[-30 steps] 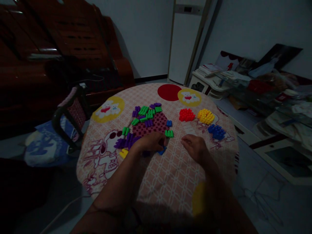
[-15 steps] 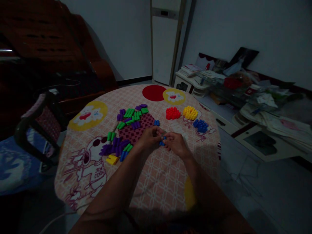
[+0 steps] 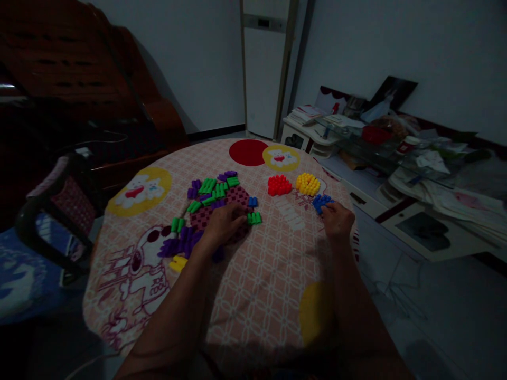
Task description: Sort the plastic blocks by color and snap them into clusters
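Note:
My left hand [image 3: 225,222] hovers over the dark checkered patch [image 3: 198,217] of the tablecloth. Its fingers are loosely bent and apart, and nothing shows between them. To its right lies a green block group [image 3: 255,218], and a small blue block group [image 3: 252,201] sits just behind that. Purple blocks [image 3: 186,240] and green blocks [image 3: 208,186] lie around the patch, with a yellow block [image 3: 178,263] near my left forearm. Over at the right, my right hand [image 3: 337,219] pinches at the cluster of blue blocks [image 3: 321,202]; its fingertips partly cover the piece they hold.
A red block cluster [image 3: 279,185] and a yellow block cluster [image 3: 308,184] stand beside the blue one. The round table has a patterned cloth [image 3: 261,285]. A chair [image 3: 59,211] is at the left, and a cluttered low cabinet [image 3: 380,206] at the right.
My hands came together around a blue block, then parted. My right hand moved right to the blue cluster; my left went back left over the patch. The view swung right.

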Demonstrator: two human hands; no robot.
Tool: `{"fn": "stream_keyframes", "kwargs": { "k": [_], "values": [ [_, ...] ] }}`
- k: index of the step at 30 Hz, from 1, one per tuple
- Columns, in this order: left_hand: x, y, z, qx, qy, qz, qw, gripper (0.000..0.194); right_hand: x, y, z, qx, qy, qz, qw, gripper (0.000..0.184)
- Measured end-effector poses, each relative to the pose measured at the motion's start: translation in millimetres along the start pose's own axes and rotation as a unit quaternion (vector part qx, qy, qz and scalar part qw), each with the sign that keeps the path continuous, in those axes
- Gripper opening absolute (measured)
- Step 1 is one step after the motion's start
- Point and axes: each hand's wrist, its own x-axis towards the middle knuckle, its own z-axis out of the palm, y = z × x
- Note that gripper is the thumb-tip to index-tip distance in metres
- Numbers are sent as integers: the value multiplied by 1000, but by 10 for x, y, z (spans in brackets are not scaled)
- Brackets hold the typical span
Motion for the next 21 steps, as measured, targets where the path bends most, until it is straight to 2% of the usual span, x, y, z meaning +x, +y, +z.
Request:
{"fn": "stream_keyframes", "kwargs": {
  "k": [3, 7, 11, 15, 21],
  "values": [
    [-2, 6, 8, 12, -10, 2, 1000, 24, 60, -18, -34, -85, -7, 20, 996, 22],
    [-10, -7, -32, 15, 2, 3, 1000, 24, 68, -64, 11, -139, -31, 20, 990, 19],
    [-10, -10, -59, 31, 8, 0, 999, 23, 54, -57, 59, -144, -15, 3, 990, 21],
    [-12, -11, -52, 23, 4, 4, 1000, 22, 60, -63, 19, -140, -2, 15, 990, 22],
    [-17, -33, -35, 17, 3, 5, 1000, 23, 44, -86, -6, -189, -34, 14, 981, 27]
  ]
}}
